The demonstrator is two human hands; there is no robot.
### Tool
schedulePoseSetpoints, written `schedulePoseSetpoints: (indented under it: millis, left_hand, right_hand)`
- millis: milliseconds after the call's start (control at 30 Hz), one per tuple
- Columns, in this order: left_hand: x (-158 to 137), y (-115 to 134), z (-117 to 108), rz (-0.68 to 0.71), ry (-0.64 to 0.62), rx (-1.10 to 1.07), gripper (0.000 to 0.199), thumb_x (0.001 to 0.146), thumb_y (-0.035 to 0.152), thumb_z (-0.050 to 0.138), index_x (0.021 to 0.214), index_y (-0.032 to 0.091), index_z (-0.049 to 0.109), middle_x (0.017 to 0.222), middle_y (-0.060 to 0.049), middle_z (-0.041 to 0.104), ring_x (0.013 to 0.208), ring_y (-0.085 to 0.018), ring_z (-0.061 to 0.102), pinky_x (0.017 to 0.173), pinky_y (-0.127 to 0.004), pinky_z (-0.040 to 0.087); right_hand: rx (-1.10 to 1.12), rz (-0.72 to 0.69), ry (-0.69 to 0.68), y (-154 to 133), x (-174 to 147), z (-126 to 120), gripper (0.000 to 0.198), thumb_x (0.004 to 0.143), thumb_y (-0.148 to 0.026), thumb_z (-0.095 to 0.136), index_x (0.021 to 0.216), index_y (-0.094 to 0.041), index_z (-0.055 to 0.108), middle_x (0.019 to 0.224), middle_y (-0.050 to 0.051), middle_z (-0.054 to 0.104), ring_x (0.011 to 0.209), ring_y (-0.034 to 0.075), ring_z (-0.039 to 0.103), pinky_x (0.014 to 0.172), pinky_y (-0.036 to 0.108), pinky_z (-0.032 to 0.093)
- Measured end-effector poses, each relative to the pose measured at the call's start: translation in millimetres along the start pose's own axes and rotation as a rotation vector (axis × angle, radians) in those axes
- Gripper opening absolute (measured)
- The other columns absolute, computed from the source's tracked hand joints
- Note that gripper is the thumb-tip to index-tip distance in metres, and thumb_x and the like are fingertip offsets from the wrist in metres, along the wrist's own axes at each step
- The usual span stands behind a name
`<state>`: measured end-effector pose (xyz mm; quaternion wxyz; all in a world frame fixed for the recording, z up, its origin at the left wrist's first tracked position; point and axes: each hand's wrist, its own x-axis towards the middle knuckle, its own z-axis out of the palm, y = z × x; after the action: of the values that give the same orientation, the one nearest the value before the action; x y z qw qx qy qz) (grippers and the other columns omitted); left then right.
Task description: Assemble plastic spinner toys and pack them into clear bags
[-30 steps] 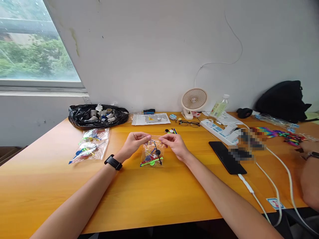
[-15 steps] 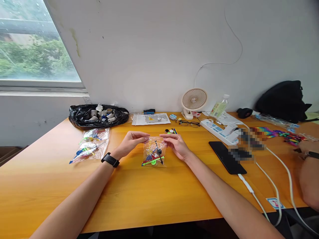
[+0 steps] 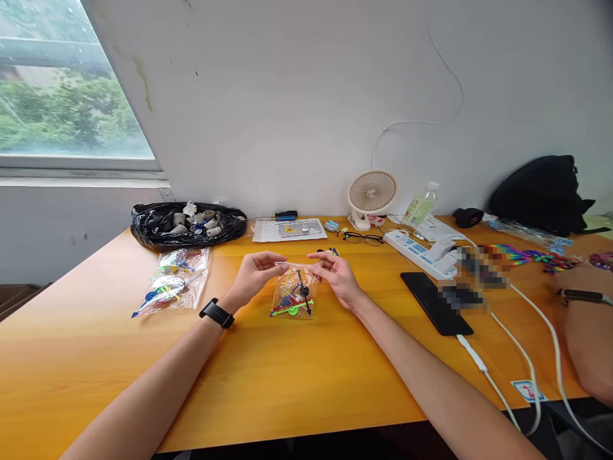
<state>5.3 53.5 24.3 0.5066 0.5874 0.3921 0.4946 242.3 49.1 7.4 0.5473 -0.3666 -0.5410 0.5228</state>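
A small clear plastic bag (image 3: 292, 300) hangs upright between my hands over the table. Inside it are colourful plastic parts, among them a green strip, a red piece, a blue round piece and a black rod. My left hand (image 3: 257, 276), below a black wristwatch, pinches the bag's top left corner. At the top right corner, my right hand (image 3: 339, 278) grips the edge between thumb and fingers. Left of my left hand lie other clear bags (image 3: 175, 281) of similar parts. A few small coloured pieces (image 3: 330, 252) rest behind the right fingers, partly hidden.
A black plastic bag (image 3: 143, 223) with grey pieces stands back left. Behind are a fan (image 3: 372, 195), eyeglasses (image 3: 363, 238) and a bottle (image 3: 421, 207). To the right lie a power strip (image 3: 416, 250), a black phone (image 3: 433, 303) with white cables, and another person's arm (image 3: 587, 345).
The clear bag has shifted very slightly left, and the right fingers have lifted and loosened a little at its top edge. The other person's arm at the right has moved slightly.
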Motion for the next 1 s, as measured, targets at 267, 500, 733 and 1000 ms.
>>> schedulePoseSetpoints:
  millis: [267,500,733,1000]
  left_hand:
    - [9,-9,-10,0.126,-0.108,0.165,0.031,0.081,0.045,0.085,0.087,0.015,0.078,0.083,-0.007,0.077,0.074,-0.017,0.069,0.071,-0.028,0.056]
    - [3,-1,-11,0.111,-0.115,0.098,0.027,0.086,0.041,0.08,0.092,0.014,0.08,0.087,-0.008,0.078,0.08,-0.018,0.07,0.079,-0.03,0.057]
    - [-1,2,0,0.074,-0.017,0.07,0.034,0.073,0.044,0.092,0.082,0.015,0.079,0.084,-0.01,0.079,0.078,-0.022,0.073,0.074,-0.032,0.059]
    - [-6,2,9,0.147,-0.1,0.106,0.039,0.083,0.045,0.085,0.106,0.014,0.08,0.084,-0.008,0.075,0.077,-0.018,0.069,0.072,-0.029,0.056]
  right_hand:
    - [-0.073,-0.016,0.045,5,2,2,0.022,0.071,-0.036,0.088,0.087,-0.022,0.085,0.083,0.005,0.077,0.072,0.016,0.062,0.065,0.028,0.047]
    - [-0.077,-0.105,0.037,2,2,2,0.014,0.078,-0.028,0.076,0.086,-0.026,0.087,0.085,0.005,0.077,0.077,0.017,0.061,0.073,0.032,0.049]
    - [-0.121,-0.134,0.009,-5,-3,3,0.011,0.079,-0.031,0.077,0.083,-0.023,0.085,0.085,0.005,0.073,0.083,0.019,0.063,0.075,0.031,0.05]
    - [-0.231,-0.075,-0.124,-8,-6,13,0.029,0.08,-0.048,0.085,0.083,-0.019,0.082,0.083,0.007,0.077,0.075,0.019,0.066,0.072,0.031,0.05]
